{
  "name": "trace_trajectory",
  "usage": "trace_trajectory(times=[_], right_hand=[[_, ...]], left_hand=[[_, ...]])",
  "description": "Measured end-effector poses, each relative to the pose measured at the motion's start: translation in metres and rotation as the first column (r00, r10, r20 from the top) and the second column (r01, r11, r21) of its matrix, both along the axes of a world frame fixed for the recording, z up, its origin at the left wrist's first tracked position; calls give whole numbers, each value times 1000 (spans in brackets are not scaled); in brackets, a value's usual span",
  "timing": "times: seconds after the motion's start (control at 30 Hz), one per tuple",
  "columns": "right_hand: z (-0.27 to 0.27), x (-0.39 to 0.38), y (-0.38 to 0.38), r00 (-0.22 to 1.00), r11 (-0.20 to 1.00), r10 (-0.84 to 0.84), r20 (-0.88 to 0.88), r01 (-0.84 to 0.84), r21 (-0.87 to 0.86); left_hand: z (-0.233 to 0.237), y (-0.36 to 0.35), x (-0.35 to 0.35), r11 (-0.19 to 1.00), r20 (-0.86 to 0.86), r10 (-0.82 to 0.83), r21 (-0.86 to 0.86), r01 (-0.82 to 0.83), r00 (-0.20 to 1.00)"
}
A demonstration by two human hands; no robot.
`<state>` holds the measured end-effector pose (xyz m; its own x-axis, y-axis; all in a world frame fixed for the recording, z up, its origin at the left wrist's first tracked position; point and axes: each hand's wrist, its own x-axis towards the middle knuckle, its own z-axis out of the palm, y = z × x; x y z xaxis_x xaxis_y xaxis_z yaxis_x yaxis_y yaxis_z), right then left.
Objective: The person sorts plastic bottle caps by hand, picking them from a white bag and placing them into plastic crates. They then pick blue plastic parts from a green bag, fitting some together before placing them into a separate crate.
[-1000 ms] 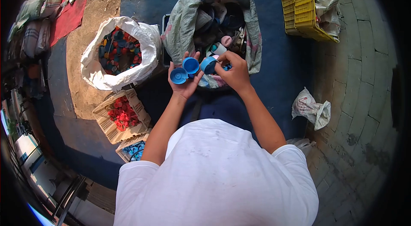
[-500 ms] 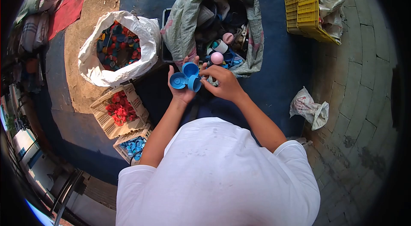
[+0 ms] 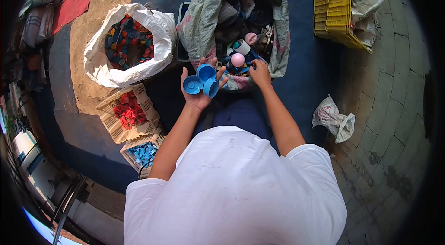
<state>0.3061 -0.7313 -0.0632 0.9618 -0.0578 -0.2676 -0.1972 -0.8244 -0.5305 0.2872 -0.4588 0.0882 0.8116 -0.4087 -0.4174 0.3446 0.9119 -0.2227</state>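
Observation:
My left hand is palm up and holds three blue plastic caps in front of me. My right hand reaches into the near edge of a grey woven sack full of mixed caps and lids, among them a pink cap. Its fingers are down among blue pieces at the sack's rim; whether they grip one is hidden.
A white sack of red and blue caps stands at the left. Below it sit a cream basket of red caps and a basket of blue caps. Yellow crates are at top right, a crumpled bag on the paving.
My right hand put a third blue cap into my left hand, then moved right and up into the grey sack.

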Motion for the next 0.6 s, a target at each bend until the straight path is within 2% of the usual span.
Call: trace_trajectory(times=[0.1,0.23,0.4,0.43,0.53,0.6], right_hand=[[-16,5,1,978,993,-30,-205,6,-118],[-28,25,6,958,978,-69,-277,11,-206],[-36,33,11,955,943,13,-297,-110,-313],[-37,31,13,967,940,21,-253,-105,-325],[-30,30,16,969,953,0,-245,-74,-294],[-21,24,12,984,979,-33,-176,-4,-206]], left_hand=[[-1,2,-2,1000,10,-17,17,17,1000],[0,6,-4,998,-26,-28,59,30,999],[2,7,0,999,-71,22,31,-19,997],[0,9,0,999,-83,28,42,-24,996],[-4,13,1,1000,-26,4,24,-3,1000],[-5,15,4,1000,-29,-5,22,6,1000]])
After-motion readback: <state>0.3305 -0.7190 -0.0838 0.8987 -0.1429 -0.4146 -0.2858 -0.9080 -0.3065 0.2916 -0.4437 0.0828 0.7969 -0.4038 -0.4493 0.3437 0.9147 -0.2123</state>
